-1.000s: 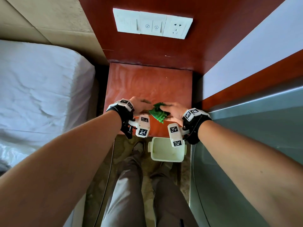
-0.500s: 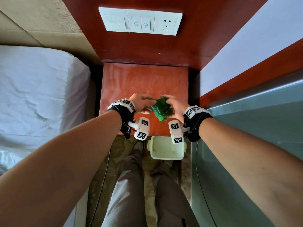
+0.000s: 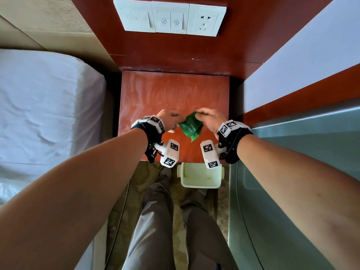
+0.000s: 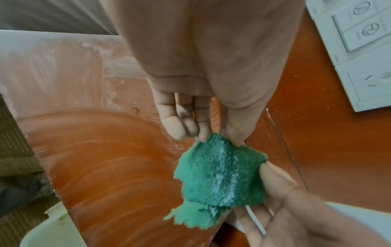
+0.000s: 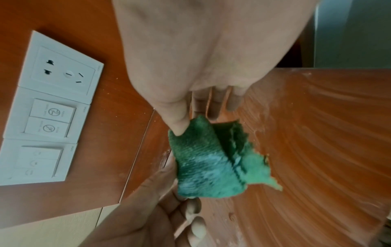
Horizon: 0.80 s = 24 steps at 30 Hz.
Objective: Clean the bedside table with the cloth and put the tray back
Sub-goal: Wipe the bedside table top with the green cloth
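Pinching opposite edges of the crumpled green terry cloth (image 3: 190, 127), the left hand (image 3: 169, 119) and right hand (image 3: 210, 119) held it just above the front half of the reddish-brown wooden bedside table (image 3: 173, 92), whose top showed pale smeared streaks. Below the table's front edge, a white rectangular plastic tray (image 3: 200, 177) sat on the carpeted floor (image 3: 142, 182) beside the person's legs.
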Available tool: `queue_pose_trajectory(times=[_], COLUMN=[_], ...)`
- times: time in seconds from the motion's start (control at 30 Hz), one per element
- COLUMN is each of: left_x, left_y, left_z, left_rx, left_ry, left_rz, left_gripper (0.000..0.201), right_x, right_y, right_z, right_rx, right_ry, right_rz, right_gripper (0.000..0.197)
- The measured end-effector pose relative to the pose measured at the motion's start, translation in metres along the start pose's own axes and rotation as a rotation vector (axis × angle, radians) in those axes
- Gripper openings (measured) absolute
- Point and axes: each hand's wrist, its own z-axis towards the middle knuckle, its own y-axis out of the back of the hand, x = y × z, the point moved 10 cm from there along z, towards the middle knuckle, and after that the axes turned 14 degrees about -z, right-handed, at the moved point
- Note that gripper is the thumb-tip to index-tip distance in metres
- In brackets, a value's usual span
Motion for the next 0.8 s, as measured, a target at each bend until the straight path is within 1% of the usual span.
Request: queue_pose_trajectory(times=[0.1, 0.13, 0.17, 0.2, 0.3, 0.33, 0.4, 0.5, 0.63, 0.7, 0.8], left_x=[0.005, 0.006, 0.007, 0.007, 0.006, 0.009, 0.012, 0.023, 0.031, 0.037, 0.042], left_y=[-0.002, -0.003, -0.005, -0.006, -0.015, -0.018, -0.023, -0.025, -0.037, -0.045, -0.056], left_z=[0.009, 0.012, 0.016, 0.019, 0.024, 0.029, 0.038, 0.058, 0.085, 0.101, 0.125], left_rx=[0.016, 0.036, 0.048, 0.058, 0.111, 0.133, 0.140, 0.091, 0.049, 0.032, 0.008], left_ry=[0.015, 0.006, -0.002, -0.006, 0.005, 0.008, 0.019, 0.065, 0.094, 0.114, 0.120], left_rz=[0.217, 0.250, 0.260, 0.256, 0.200, 0.172, 0.131, 0.120, 0.092, 0.090, 0.080], left_gripper=[0.046, 0.057, 0.063, 0.062, 0.040, 0.036, 0.036, 0.033, 0.029, 0.027, 0.023], right_x=[-0.001, 0.000, 0.003, 0.003, -0.002, -0.005, -0.010, -0.022, -0.047, -0.057, -0.068], right_y=[0.002, 0.004, 0.009, 0.013, 0.018, 0.019, 0.023, 0.029, 0.025, 0.028, 0.040], right_z=[0.017, 0.021, 0.024, 0.028, 0.044, 0.049, 0.058, 0.070, 0.090, 0.101, 0.113], right_rx=[-0.008, -0.017, -0.032, -0.046, -0.030, -0.022, -0.026, -0.058, -0.039, -0.087, -0.210], right_ry=[0.008, 0.012, 0.022, 0.031, 0.036, 0.035, 0.027, 0.017, -0.015, -0.013, -0.012], right_rz=[-0.070, -0.104, -0.160, -0.220, -0.299, -0.302, -0.283, -0.222, -0.200, -0.229, -0.303], right_gripper=[0.014, 0.013, 0.013, 0.015, 0.019, 0.020, 0.021, 0.021, 0.025, 0.027, 0.028])
